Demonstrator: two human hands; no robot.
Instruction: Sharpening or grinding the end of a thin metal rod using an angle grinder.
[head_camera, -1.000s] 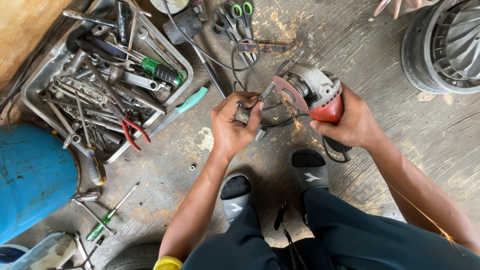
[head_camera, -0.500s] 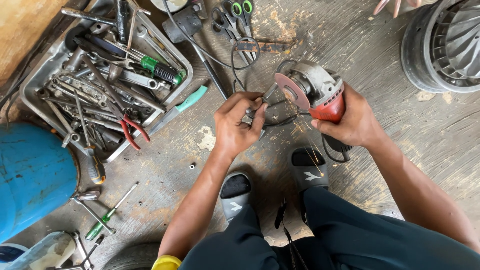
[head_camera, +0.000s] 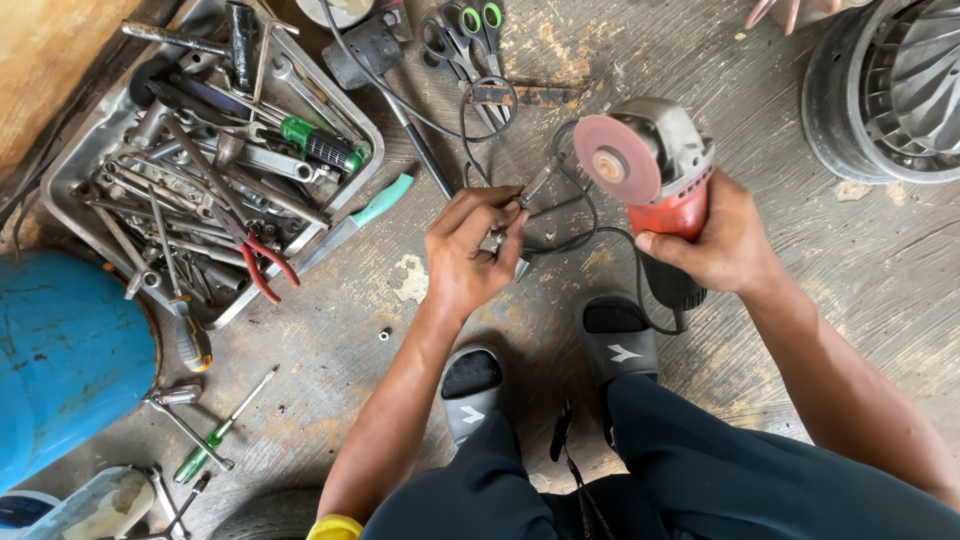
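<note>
Two hands work just above the floor: the right hand (head_camera: 715, 245) is closed around a red grinder (head_camera: 655, 170), and left of the grinder, the left hand (head_camera: 470, 250) pinches a small metal part (head_camera: 535, 187) near its disc.

Right hand (head_camera: 722, 243) around red angle grinder (head_camera: 655, 170), left hand (head_camera: 468, 250) pinching small metal piece (head_camera: 535, 187) near disc (head_camera: 617, 159).

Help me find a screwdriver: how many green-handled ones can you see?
2: one green-handled screwdriver lies in the metal tool tray, another lies on the floor near the blue drum. The tray's pile may hide more.
</note>
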